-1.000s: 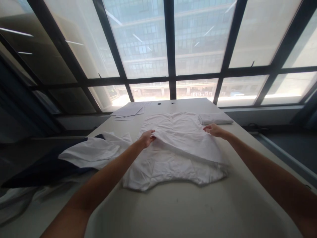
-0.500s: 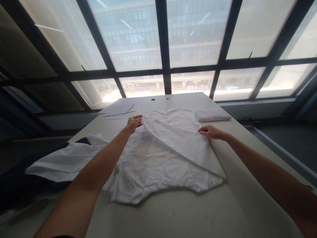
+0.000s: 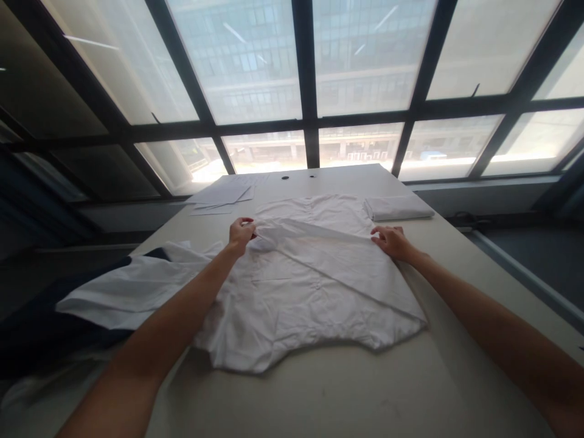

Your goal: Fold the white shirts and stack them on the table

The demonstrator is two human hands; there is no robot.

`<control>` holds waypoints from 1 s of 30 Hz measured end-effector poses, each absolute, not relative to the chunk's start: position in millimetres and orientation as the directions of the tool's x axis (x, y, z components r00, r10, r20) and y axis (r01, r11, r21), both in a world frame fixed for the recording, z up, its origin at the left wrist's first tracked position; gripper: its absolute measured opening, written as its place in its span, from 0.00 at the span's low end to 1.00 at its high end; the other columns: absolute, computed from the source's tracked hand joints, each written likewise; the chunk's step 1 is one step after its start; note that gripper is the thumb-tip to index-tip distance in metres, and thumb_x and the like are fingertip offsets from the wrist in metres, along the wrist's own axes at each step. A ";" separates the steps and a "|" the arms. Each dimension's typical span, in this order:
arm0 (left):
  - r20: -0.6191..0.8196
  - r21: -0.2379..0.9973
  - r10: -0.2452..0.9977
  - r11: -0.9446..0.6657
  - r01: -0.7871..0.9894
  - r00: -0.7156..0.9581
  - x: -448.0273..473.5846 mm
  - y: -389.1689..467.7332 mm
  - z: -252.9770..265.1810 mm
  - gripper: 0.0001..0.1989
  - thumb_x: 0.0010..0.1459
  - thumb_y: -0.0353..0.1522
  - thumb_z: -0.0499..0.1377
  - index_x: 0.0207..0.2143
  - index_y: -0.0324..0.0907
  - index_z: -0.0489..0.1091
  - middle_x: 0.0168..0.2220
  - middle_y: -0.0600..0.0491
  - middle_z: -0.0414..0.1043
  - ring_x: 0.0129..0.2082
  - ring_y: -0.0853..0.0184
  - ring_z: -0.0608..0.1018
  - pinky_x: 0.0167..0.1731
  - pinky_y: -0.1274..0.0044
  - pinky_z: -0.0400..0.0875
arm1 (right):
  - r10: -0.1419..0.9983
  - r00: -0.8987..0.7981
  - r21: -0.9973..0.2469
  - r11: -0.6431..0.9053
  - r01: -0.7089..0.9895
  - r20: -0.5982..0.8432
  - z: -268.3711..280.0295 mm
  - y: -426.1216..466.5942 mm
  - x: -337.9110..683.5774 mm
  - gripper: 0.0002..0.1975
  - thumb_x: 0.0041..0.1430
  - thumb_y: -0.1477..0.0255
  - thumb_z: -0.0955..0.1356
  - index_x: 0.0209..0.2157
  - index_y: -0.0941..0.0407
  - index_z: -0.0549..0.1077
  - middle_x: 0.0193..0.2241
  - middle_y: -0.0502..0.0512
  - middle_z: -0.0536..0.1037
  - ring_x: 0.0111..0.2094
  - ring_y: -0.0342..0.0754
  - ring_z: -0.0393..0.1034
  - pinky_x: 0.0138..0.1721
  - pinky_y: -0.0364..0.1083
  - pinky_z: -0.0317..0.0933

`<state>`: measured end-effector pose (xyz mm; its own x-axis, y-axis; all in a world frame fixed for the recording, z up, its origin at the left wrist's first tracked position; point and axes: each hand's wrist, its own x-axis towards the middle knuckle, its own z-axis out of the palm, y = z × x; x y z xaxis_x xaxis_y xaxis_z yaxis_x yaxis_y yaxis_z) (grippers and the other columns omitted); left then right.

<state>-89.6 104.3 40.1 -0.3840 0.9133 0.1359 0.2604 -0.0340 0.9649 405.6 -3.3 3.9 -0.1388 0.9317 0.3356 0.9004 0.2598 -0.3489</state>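
A white shirt [image 3: 296, 310] lies spread on the table, wrinkled, with part of its cloth folded over in a diagonal flap. At the flap's upper left corner, my left hand [image 3: 241, 232] is closed in a pinch on the fabric. On the shirt's right side my right hand [image 3: 393, 242] has its fingers bent around the end of the same folded edge. Between both hands that edge runs nearly straight, slightly raised on the left.
A folded white cloth [image 3: 401, 208] sits at the table's back right. Papers [image 3: 219, 193] lie at the back left. White and dark blue garments [image 3: 123, 292] are heaped along the left edge. Beyond the pale table [image 3: 328, 401] stand large windows [image 3: 237, 55].
My left hand has lowered a little with the flap's corner. My right hand's fingers have bent more at the shirt's right edge. The flap's edge has straightened between the hands.
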 end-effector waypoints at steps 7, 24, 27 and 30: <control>0.098 0.943 0.923 0.033 0.330 -0.372 -90.5 107.8 42.3 0.26 0.45 0.22 0.67 0.50 0.39 0.72 0.27 0.57 0.69 0.23 0.71 0.73 0.29 0.77 0.73 | 0.937 -0.083 -0.367 0.213 0.905 0.340 -4.8 -6.6 408.1 0.19 0.61 0.63 0.66 0.49 0.56 0.76 0.29 0.53 0.79 0.37 0.51 0.72 0.49 0.52 0.54; 0.212 0.795 0.947 -0.311 0.520 0.242 -14.7 87.4 23.0 0.17 0.52 0.35 0.67 0.46 0.49 0.76 0.63 0.49 0.68 0.70 0.56 0.57 0.69 0.63 0.40 | 0.949 -0.232 -0.121 0.261 0.958 0.216 -22.8 -96.0 356.5 0.30 0.71 0.60 0.53 0.69 0.59 0.58 0.70 0.64 0.55 0.71 0.57 0.45 0.68 0.61 0.44; 0.162 0.747 0.917 -0.355 0.562 0.363 -3.4 76.9 11.8 0.19 0.54 0.40 0.67 0.49 0.50 0.76 0.67 0.48 0.62 0.72 0.54 0.51 0.68 0.59 0.29 | 0.977 -0.155 -0.137 0.175 0.975 0.144 -31.2 -105.4 367.8 0.34 0.71 0.55 0.50 0.70 0.59 0.55 0.70 0.64 0.53 0.72 0.56 0.42 0.68 0.63 0.39; 0.152 0.688 0.906 -0.384 0.617 0.394 -9.1 72.2 7.3 0.21 0.57 0.43 0.64 0.52 0.50 0.75 0.69 0.48 0.58 0.72 0.55 0.49 0.67 0.58 0.27 | 0.991 -0.054 -0.147 0.072 0.986 0.124 -34.3 -112.8 379.8 0.37 0.70 0.51 0.51 0.70 0.60 0.54 0.71 0.65 0.50 0.72 0.57 0.41 0.69 0.64 0.37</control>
<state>-9.1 72.2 7.3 0.3939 0.9064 0.1524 0.6165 -0.3835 0.6876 379.8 -112.8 -34.3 -0.0543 0.9908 0.1237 0.9865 0.0724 -0.1469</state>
